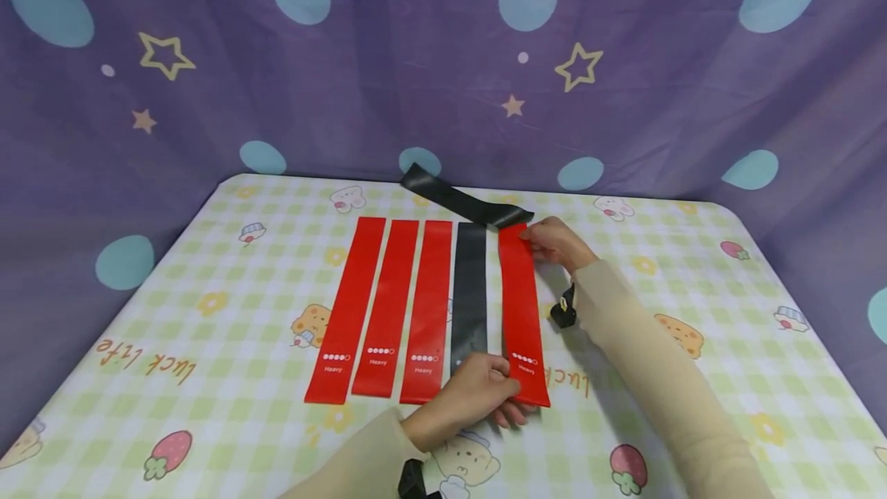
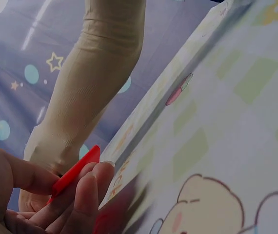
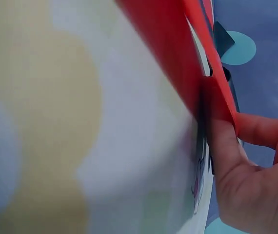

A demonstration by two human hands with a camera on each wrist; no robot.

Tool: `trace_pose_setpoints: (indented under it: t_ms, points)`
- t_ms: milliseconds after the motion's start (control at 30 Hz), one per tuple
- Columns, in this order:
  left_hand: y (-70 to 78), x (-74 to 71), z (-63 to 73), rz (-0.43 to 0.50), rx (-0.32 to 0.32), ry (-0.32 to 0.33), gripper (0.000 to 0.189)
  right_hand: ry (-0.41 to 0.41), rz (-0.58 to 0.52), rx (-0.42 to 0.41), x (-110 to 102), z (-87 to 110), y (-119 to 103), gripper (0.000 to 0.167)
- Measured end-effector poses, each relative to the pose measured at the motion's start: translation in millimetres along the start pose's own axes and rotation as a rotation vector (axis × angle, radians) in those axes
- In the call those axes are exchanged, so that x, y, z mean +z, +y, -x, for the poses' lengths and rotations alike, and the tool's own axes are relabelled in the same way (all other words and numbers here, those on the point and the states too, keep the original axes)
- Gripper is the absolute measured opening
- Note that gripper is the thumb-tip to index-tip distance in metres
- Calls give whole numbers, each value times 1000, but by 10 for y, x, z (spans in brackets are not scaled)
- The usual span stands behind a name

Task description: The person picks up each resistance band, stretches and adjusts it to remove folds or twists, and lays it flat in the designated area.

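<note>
A red resistance band [image 1: 521,299] marked "Heavy" stretches between both hands at the right end of a row of bands. My left hand [image 1: 478,391] pinches its near end between thumb and fingers, as the left wrist view also shows on the red edge [image 2: 75,173]. At the far end, my right hand [image 1: 554,241] pinches the band's corner; the right wrist view has thumb and finger on either side of the red strip [image 3: 219,87]. Left of it lies a black band [image 1: 470,283], its near end hidden behind the left hand.
Three more red bands, the left one [image 1: 349,299], the second [image 1: 388,299] and the third [image 1: 427,299], lie side by side. A loose black band [image 1: 450,197] lies slantwise across the back. The checkered tablecloth [image 1: 229,376] reaches back to a purple curtain [image 1: 416,60].
</note>
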State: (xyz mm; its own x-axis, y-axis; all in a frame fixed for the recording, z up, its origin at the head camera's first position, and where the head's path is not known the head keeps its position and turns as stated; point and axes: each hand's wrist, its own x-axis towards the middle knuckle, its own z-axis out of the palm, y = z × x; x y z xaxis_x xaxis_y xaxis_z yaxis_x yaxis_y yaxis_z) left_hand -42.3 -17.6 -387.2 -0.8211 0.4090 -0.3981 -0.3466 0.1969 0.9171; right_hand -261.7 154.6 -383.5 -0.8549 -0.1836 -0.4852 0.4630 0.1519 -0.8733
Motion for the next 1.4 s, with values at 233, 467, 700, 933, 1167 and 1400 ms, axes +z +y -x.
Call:
trace_pose_setpoints:
  t_ms: [233, 467, 700, 933, 1167, 1400]
  points:
    - [-39, -72, -11, 30, -13, 9, 13, 42, 5, -29, 68, -129, -25, 25]
    - [-42, -113, 8, 6, -57, -22, 12, 85, 123, -65, 100, -131, -75, 25]
    - [-56, -99, 32, -31, -76, -39, 14, 125, 302, -74, 76, -105, -98, 26]
    - [-100, -83, 43, -68, -118, -47, 20, 119, 372, -74, 32, -78, -85, 15]
    - [-118, -113, 64, -105, -115, -77, 26, 117, 410, -63, 4, -90, -97, 12]
    - [-118, -126, 102, -168, -67, -98, 34, 191, 395, -62, -39, -147, -122, 16]
